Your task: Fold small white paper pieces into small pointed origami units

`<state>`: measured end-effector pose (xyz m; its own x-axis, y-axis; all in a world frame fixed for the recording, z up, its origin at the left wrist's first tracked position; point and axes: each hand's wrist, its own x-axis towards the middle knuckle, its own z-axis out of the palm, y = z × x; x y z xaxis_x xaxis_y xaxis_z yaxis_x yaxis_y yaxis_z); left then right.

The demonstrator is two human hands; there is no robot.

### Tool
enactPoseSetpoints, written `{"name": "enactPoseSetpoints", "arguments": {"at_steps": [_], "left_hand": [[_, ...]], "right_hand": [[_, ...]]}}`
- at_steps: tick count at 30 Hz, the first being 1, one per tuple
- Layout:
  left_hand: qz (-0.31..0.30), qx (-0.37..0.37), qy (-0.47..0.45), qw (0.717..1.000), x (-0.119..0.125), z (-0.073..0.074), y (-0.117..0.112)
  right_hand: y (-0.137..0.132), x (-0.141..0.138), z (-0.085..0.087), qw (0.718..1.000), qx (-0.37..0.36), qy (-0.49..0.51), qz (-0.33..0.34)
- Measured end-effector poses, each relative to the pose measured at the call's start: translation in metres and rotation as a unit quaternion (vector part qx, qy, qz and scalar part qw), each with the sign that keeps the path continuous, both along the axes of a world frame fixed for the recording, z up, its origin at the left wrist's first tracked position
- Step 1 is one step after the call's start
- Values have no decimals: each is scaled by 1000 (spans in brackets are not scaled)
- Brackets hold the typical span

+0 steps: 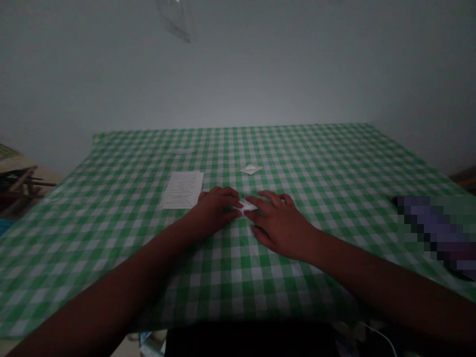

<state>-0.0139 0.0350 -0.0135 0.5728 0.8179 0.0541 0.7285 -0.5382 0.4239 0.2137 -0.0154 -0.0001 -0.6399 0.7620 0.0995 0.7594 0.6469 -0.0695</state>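
Observation:
A small piece of folded white paper [248, 206] lies on the checked cloth between my two hands. My left hand [214, 210] grips its left end, thumb below and forefinger above, the other fingers curled. My right hand [283, 223] rests at the paper's right end with its fingers apart, two fingertips touching the paper and the thumb lower down on the cloth. Parts of the paper are hidden under the fingertips. Beyond the hands sits a small diamond-shaped folded paper [251, 169].
A stack of printed sheets [182, 189] lies just left of my left hand. The green and white checked tablecloth [230, 277] covers the table, which stands against a plain wall [238, 64]. A dark, pixelated object [435, 230] is at the right edge. A faint pale strip [182, 151] lies farther back.

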Motion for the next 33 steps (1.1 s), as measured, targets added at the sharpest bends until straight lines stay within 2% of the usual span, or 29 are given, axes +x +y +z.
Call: {"name": "enactPoseSetpoints", "arguments": {"at_steps": [8,15,24,33], "left_hand": [[-68,-41,2,997,-13,7,5],[-118,-65,1,991,-23,12,9],[-114,-52,-13,992,-16,8,0],[-97,-26,-21,995,-14,1,1]], "right_hand": [[7,14,-1,998,6,-13,-67],[12,18,3,998,2,3,-69],[24,10,-15,993,-38,111,-32],[30,8,-28,974,-45,213,-61]]}}
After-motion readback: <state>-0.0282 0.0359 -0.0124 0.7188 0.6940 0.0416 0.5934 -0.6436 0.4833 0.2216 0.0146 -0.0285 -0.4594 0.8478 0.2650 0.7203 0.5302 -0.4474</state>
